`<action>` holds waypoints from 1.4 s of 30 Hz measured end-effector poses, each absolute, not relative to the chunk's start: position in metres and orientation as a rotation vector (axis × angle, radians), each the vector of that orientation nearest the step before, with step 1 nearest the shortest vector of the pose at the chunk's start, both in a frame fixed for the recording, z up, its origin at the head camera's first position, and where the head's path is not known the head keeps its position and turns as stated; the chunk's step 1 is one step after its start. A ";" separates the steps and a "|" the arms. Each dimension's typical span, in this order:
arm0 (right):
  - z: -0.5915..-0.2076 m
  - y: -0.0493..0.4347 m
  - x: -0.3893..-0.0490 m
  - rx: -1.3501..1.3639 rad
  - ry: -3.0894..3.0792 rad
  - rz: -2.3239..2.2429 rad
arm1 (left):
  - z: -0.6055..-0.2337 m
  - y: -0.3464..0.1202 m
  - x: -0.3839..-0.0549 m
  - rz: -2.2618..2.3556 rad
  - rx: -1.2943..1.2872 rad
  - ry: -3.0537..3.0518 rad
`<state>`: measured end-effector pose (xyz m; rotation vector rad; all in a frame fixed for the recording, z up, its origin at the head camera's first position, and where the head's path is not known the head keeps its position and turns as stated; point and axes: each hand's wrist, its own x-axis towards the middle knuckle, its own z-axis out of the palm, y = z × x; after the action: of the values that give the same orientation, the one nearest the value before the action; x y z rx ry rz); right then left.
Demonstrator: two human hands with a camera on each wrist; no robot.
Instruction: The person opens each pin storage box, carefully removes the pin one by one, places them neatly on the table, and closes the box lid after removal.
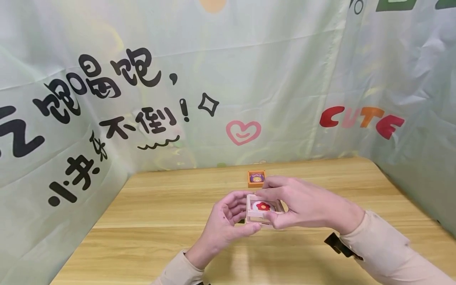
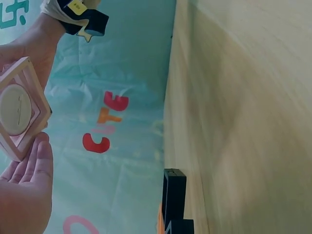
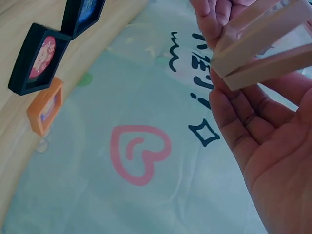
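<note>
- One pale wooden box (image 1: 255,214) is held up off the table (image 1: 160,206), between a person's left hand (image 1: 226,227) and right hand (image 1: 299,202).
- The right hand pinches the box's right side, thumb in front and fingers behind; taking it by the rim seems to leave the red flower disc (image 1: 263,206) inside uncovered and facing up.
- The left hand is loosely cupped at the other side, fingers touching the box, probably to steady it; I can't make out any firm squeeze there.
- Further back sits an orange box (image 1: 256,185) with a purple disc (image 1: 257,177) in it, out of the hands' way, I would guess.
- Two black boxes (image 3: 22,61) also stand on the table, nearer than the orange one; seen from the head, they are mostly hidden behind the hands.
</note>
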<state>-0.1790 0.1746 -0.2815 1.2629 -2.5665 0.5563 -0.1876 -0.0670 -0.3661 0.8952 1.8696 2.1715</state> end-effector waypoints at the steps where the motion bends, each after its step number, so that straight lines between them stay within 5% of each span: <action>1: -0.282 0.175 -0.179 1.257 -2.571 0.564 | -0.366 -0.067 -0.188 2.167 0.902 1.874; 42: -0.279 0.178 -0.191 1.362 -2.492 0.795 | -0.363 -0.073 -0.184 2.063 0.869 1.953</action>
<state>-0.1907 0.1784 -0.2793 1.3622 -2.4920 0.7949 -0.1838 -0.0732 -0.3635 0.8695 1.9533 2.0631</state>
